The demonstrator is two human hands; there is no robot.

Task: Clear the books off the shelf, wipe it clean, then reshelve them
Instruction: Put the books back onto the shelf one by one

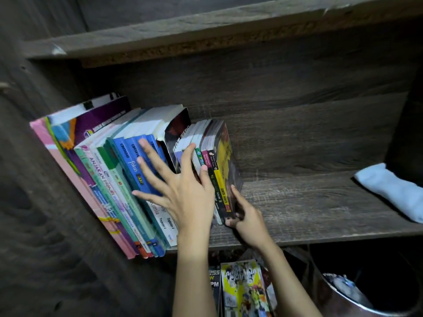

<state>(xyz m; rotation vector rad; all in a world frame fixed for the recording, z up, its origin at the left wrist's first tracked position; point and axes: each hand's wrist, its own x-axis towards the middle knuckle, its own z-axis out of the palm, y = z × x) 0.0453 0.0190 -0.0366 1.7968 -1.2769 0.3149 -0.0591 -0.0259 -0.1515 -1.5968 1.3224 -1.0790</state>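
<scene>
Colourful books point(119, 175) upright, leaning left on dark wooden shelf point(309, 209), left end

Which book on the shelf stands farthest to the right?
The small book with the yellow spine, last in the row. The right hand grips its lower end; every other book stands to its left.

Single head-worn wide-angle view. Looks forward and down into wooden shelf point(309, 202), close. Upper board point(206, 26) across 12 o'clock; books point(109, 179) toward 9; white cloth point(389, 188) at 3; left hand point(185, 193), right hand point(248, 218) enter from 6, reaching books. Shelf lines slope up toward 3.
</scene>
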